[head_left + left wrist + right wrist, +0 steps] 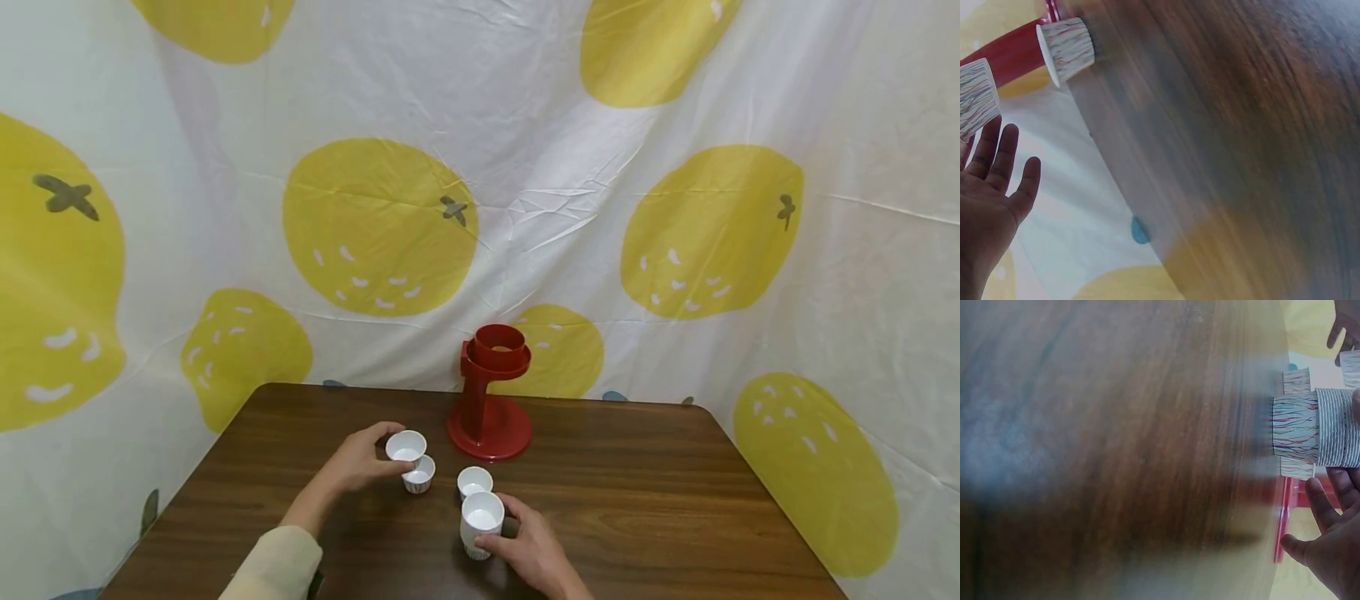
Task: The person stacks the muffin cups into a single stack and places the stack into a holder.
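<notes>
Left hand (pixel 367 458) pinches a cup (pixel 406 446), right hand (pixel 531 543) pinches a stack (pixel 482 518): light grip, both level, squeezing hard could dent them!

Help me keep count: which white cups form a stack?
The stack in the right hand: many layered rims show. The cup in the left hand and the other two cups show single rims.

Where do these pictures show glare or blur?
Head view: white cups and red stand look fairly crisp, with a bright sheen on the creased cloth; left wrist view: pale glare on the tabletop, upper right; right wrist view: tabletop grain smeared, hazy patch at left.
</notes>
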Demonstrator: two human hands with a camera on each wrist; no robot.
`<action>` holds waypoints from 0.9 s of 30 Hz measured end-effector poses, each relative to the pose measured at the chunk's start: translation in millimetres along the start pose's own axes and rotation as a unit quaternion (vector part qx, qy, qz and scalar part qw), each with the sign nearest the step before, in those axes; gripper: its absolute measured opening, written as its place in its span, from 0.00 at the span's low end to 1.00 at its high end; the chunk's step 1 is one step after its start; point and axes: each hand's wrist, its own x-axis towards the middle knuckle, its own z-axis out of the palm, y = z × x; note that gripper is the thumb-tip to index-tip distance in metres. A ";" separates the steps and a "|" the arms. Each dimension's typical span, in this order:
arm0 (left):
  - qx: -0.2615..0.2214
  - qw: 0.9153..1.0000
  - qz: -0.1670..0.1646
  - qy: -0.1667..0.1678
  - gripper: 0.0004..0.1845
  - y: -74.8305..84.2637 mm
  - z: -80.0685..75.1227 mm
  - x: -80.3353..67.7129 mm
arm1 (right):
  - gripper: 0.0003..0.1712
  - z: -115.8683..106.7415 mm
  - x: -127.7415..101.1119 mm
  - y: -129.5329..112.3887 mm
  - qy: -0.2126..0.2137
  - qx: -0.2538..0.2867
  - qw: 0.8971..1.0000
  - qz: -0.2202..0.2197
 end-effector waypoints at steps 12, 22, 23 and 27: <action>-0.005 0.999 0.027 -0.020 0.34 21.8 3.8 3.0 | 0.39 0.4 -0.4 -0.2 -0.001 0.008 1.000 0.001; -0.018 0.998 0.050 -0.027 0.34 33.8 5.9 3.3 | 0.36 0.9 1.2 0.9 0.010 -0.002 1.000 -0.007; -0.020 0.998 0.051 -0.027 0.34 34.7 6.6 3.4 | 0.36 0.8 1.2 1.0 0.010 -0.002 1.000 -0.007; -0.027 0.998 0.051 -0.030 0.33 37.7 10.2 4.3 | 0.36 0.6 0.8 0.4 0.008 -0.001 1.000 -0.007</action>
